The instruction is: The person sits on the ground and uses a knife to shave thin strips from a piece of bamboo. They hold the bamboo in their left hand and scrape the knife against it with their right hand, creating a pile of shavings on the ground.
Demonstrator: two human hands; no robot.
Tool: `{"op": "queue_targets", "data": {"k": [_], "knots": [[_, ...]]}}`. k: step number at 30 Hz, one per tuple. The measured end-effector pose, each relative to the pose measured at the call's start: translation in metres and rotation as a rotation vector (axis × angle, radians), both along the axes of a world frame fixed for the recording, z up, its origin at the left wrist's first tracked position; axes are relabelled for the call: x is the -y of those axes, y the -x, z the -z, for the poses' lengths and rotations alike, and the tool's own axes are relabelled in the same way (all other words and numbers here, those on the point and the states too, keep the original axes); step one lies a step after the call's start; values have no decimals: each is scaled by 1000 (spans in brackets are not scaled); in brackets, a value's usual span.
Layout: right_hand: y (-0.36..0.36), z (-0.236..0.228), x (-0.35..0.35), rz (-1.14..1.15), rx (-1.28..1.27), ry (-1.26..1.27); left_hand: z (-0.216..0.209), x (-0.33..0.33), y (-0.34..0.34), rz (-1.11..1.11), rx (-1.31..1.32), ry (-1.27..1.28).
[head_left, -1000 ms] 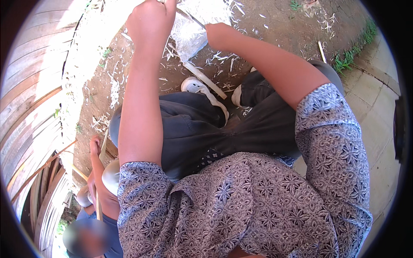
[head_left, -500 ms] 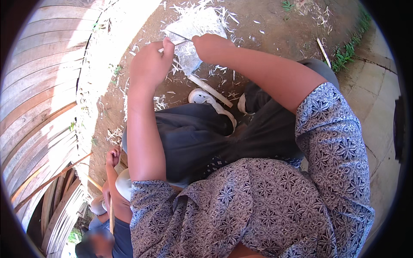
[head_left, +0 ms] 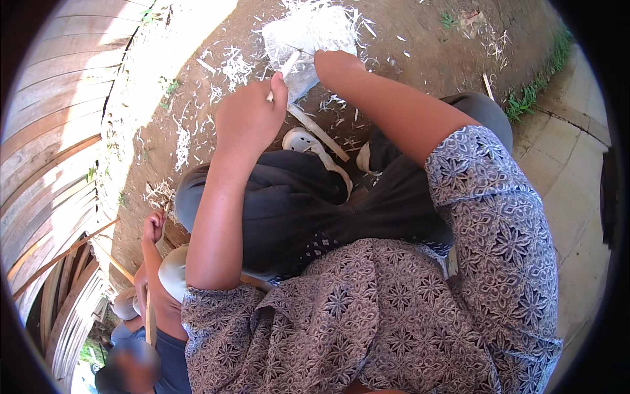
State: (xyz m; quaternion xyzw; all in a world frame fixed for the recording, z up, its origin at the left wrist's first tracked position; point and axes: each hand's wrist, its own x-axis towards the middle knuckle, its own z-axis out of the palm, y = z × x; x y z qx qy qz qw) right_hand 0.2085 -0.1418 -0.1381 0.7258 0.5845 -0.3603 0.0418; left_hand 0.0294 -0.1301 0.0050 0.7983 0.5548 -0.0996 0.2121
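Note:
My left hand (head_left: pixel 251 118) is closed round a pale wooden strip (head_left: pixel 289 64), thumb lying along it, and the strip's end sticks out beyond the fist. My right hand (head_left: pixel 337 67) is closed on a knife, its handle hidden in the fist. The thin dark knife blade (head_left: pixel 298 49) points left and lies across the far end of the strip. Below both hands a whitish sheet (head_left: pixel 278 38) is spread on the dirt, with shavings on and around it. A longer pale wooden stick (head_left: pixel 320 134) lies on the ground between my feet.
My light shoe (head_left: pixel 300 140) stands beside the stick. Curled wood shavings (head_left: pixel 236 67) litter the dirt. At lower left a co-worker's hand (head_left: pixel 153 226) holds a thin piece. Wooden planks (head_left: pixel 56 118) run along the left; paving slabs (head_left: pixel 558 151) lie at right.
My left hand has drawn back toward me relative to the right hand, and more of the strip shows beyond the fist. The whole view has shifted slightly.

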Motion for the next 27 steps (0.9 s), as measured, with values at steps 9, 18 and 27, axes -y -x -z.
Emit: {"op": "queue_targets", "data": {"k": [9, 18, 27], "knots": [[24, 4, -19, 53, 199, 121, 10, 14, 3, 13, 94, -89], [-6, -67, 6, -363, 142, -95, 24, 32, 4, 86, 115, -122], [-2, -62, 14, -296, 165, -55, 26, 28, -1, 85, 179, -122]]}}
